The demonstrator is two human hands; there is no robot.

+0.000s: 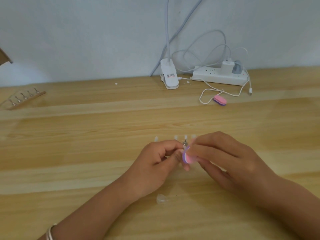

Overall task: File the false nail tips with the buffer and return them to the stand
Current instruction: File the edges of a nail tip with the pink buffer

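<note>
Wooden table: pale planks with a long grain, running back to the wall.
Wall: plain bluish white, meeting the table's back edge.
Right hand: fingers curled, pinching the pink-and-purple buffer on edge.
Left hand: fingers curled round a small piece touching the buffer; too blurred to tell what it is.
Nail tips: clear row standing upright just behind both hands; one loose tip lies beside the left wrist.
Far edge: clip lamp, power strip and second buffer; second stand far left.
</note>
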